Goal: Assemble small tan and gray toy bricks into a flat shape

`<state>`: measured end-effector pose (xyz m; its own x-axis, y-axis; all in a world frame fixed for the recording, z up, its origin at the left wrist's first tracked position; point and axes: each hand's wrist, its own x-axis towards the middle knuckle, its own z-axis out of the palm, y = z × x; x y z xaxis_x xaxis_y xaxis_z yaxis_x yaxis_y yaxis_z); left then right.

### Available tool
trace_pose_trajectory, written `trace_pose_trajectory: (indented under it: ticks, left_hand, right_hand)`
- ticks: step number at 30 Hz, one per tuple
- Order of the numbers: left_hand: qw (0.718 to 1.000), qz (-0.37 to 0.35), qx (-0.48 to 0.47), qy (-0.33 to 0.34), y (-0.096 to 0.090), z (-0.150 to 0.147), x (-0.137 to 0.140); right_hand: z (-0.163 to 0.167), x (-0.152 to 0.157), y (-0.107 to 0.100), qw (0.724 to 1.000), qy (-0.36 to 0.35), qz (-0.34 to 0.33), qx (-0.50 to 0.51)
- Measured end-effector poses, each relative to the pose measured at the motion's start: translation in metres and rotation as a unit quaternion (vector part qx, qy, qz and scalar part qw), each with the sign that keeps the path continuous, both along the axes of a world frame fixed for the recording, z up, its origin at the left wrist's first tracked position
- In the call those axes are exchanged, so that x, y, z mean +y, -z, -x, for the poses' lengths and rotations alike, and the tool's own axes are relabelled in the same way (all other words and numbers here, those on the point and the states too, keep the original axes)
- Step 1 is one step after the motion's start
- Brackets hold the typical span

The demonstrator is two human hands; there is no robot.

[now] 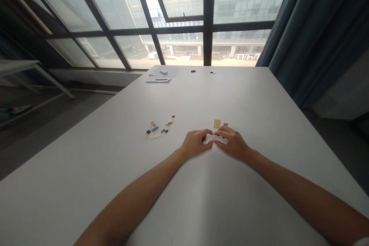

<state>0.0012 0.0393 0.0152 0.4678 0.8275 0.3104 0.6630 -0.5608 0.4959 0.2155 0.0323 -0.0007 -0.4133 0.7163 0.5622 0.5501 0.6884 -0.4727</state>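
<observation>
Between my fingertips is a small pale-yellow building brick (213, 137), low over the white table (178, 100). My left hand (196, 142) is closed on it from the left, thumb and forefinger curved. From the other side my right hand (233, 142) pinches the same brick. Just beyond my right fingers lie a square tan studded plate (217, 123) and a grey piece (226, 124), which that hand partly hides. To the left sits a loose group of small bricks, including a tan brick (153, 123), a grey brick (155, 128) and a black brick (148, 132).
White papers (159, 79) with a small white object (163, 72) on them lie at the far left of the table. A dark round disc (193, 71) is near the far edge. Windows stand behind, and a blue curtain (314, 38) hangs at the right.
</observation>
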Motion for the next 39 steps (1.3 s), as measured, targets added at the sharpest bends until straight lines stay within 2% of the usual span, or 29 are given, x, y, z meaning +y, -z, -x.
trace_pose_trajectory:
  ticks: [39]
  left_hand:
    - [1.000, 0.006, 0.004, 0.001, 0.0005, -0.0001, 0.0003]
  right_hand:
    - [-0.0001, 0.0008, -0.0008, 1.000, 0.001, -0.013, -0.013]
